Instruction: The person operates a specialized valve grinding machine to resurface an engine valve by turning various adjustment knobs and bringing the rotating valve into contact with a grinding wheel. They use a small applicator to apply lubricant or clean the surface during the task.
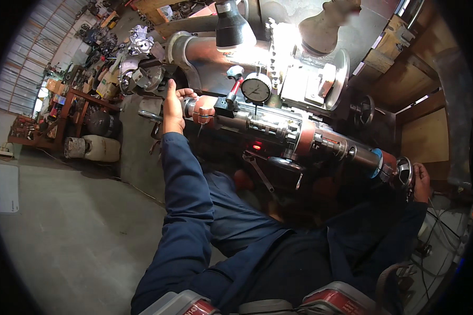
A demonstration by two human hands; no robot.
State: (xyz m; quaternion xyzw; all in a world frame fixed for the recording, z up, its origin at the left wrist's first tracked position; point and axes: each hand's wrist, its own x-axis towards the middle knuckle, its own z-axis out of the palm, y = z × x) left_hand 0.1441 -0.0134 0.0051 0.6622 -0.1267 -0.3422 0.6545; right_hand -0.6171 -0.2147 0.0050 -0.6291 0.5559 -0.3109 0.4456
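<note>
At the left end of a long grinding machine, my left hand (pixel 173 110) is raised beside the orange-brown headstock (pixel 204 109). Its thumb points up, apart from the fingers, which reach over the round metal end; nothing shows in its grasp. My right hand (pixel 421 182) has its fingers around the rim of a metal handwheel (pixel 403 172) at the machine's right end. Between the two ends lies a shiny stepped shaft (pixel 268 126). A round dial gauge (pixel 256 88) stands above this shaft, its stem pointing down, next to a red-and-black holder (pixel 235 90).
A black lamp (pixel 233 26) lights the machine from above. Another handwheel (pixel 286 164) juts out in front, near a hanging spanner (pixel 259 173). Cluttered shelves (pixel 71 102) and a gas cylinder (pixel 101 148) stand left. Cables (pixel 439 231) hang at the right.
</note>
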